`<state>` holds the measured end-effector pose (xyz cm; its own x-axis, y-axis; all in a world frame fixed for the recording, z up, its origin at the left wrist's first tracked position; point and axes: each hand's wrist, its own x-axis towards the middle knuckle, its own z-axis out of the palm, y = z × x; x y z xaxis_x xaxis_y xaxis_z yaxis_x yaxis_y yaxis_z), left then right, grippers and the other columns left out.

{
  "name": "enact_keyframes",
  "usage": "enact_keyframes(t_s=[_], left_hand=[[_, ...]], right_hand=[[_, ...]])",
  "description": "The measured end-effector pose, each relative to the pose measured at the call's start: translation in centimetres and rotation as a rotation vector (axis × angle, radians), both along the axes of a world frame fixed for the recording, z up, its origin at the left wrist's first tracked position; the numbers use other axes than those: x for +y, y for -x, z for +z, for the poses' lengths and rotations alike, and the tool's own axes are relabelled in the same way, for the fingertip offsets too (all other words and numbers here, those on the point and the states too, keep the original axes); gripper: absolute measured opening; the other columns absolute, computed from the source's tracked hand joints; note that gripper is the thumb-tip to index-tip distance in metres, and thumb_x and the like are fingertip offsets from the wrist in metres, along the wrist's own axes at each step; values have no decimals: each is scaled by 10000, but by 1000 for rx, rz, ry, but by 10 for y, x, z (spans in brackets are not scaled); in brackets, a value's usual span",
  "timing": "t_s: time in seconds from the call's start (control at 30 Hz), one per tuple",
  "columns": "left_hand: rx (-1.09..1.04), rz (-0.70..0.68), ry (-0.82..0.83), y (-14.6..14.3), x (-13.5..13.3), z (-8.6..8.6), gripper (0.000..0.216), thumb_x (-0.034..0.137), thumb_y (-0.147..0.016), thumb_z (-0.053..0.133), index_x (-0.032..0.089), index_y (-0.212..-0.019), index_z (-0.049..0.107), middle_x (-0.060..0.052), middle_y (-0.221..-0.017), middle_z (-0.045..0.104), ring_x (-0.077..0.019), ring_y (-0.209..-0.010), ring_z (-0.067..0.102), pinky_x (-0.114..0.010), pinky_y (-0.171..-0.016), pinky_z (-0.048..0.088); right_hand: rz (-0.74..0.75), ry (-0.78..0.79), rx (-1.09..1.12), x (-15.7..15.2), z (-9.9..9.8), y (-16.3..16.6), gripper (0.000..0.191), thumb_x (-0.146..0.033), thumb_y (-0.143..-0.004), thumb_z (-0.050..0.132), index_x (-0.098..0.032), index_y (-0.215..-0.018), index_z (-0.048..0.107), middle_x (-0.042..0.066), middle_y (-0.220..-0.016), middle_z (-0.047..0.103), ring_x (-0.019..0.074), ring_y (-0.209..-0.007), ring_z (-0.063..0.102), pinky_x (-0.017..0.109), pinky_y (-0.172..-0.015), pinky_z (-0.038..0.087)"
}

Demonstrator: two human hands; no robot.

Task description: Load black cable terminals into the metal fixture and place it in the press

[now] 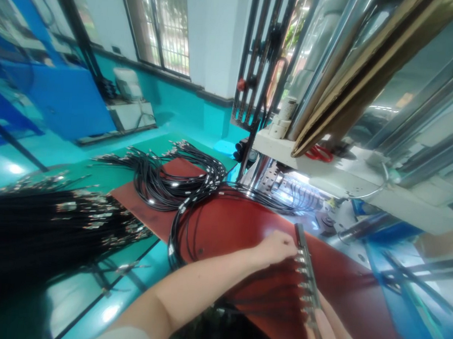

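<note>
A narrow metal bar [301,236] lies along the red table top [231,225], with several black cables ending in silver fittings [303,283] lined up in it. My left hand [277,247] reaches across and its fingertips pinch a fitting near the bar's far end. My right hand [330,332] is at the bottom edge, fingers resting on the bar's near end. The cables run back under my left forearm.
A looped bundle of black cables [173,179] lies at the table's far end. A big pile of cables [37,225] lies at left. A machine with a white shelf [347,178] and red scissors [318,153] stands at right. Teal floor below.
</note>
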<state>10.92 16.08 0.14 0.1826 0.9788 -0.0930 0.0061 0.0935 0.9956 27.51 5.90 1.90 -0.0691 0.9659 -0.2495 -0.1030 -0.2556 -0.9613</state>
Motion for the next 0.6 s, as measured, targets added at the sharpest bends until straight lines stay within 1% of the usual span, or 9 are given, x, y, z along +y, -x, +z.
enact_keyframes(t_s=[0.07, 0.17, 0.3, 0.37, 0.4, 0.47, 0.5, 0.53, 0.6], left_hand=[[53, 4, -18, -2, 2, -3, 126, 236, -641, 480, 148, -552, 468, 61, -500, 392, -63, -492, 354, -186, -462, 267], [263, -41, -100, -1, 5, -6, 167, 250, -712, 425, 147, -593, 482, 49, -546, 425, -67, -523, 396, -181, -488, 303], [471, -109, -211, 10, 10, 6, 178, 275, -734, 459, 153, -637, 546, 16, -611, 504, -116, -621, 474, -239, -626, 392], [705, -24, -383, 18, 15, 17, 186, 295, -765, 460, 160, -750, 587, -32, -765, 559, -172, -767, 503, -308, -736, 409], [848, 55, -493, 23, 19, 22, 202, 297, -787, 446, 163, -829, 591, -58, -870, 564, -202, -858, 497, -344, -783, 403], [1098, 228, -692, 33, 29, 28, 230, 265, -814, 424, 163, -963, 566, -95, -1048, 527, -244, -1028, 442, -403, -875, 367], [1172, 289, -749, 38, 35, 27, 245, 249, -815, 430, 159, -1009, 549, -103, -1103, 506, -255, -1095, 402, -426, -924, 331], [1222, 326, -781, 43, 40, 24, 269, 247, -811, 446, 153, -1049, 531, -108, -1138, 491, -261, -1140, 369, -444, -967, 289], [1281, 349, -782, 51, 50, 12, 373, 293, -797, 497, 136, -1134, 487, -118, -1160, 483, -266, -1169, 343, -466, -1018, 216]], right_hand=[[-62, -39, -20, -3, -2, 10, 377, -359, -695, 676, -315, -1068, 641, -22, -1136, 603, 261, -1106, 499, 330, -882, 477], [-89, -73, -67, -3, -9, 17, 382, -450, -721, 627, -312, -1078, 629, -7, -1154, 593, 274, -1109, 495, 341, -871, 481], [-90, -82, -165, 4, -23, 12, 404, -497, -679, 643, -322, -1042, 628, 8, -1000, 654, 267, -971, 590, 308, -773, 530], [-73, -82, -232, 7, -29, 7, 446, -518, -664, 643, -309, -1056, 608, 13, -853, 668, 246, -790, 645, 301, -660, 560], [-61, -80, -272, 9, -31, 6, 470, -527, -663, 637, -297, -1071, 596, 11, -770, 659, 231, -666, 648, 291, -557, 562], [-31, -76, -361, 11, -33, 3, 498, -538, -680, 605, -272, -1101, 572, -3, -610, 609, 201, -435, 579, 266, -335, 472], [-17, -79, -408, 13, -34, 2, 500, -537, -690, 588, -266, -1109, 565, -13, -553, 580, 194, -368, 535, 259, -276, 410], [-5, -86, -455, 15, -35, 1, 493, -532, -689, 581, -267, -1105, 565, -18, -516, 560, 194, -339, 511, 261, -259, 375], [13, -115, -548, 20, -37, -3, 445, -512, -659, 595, -288, -1044, 596, -19, -479, 549, 212, -349, 519, 282, -298, 385]])
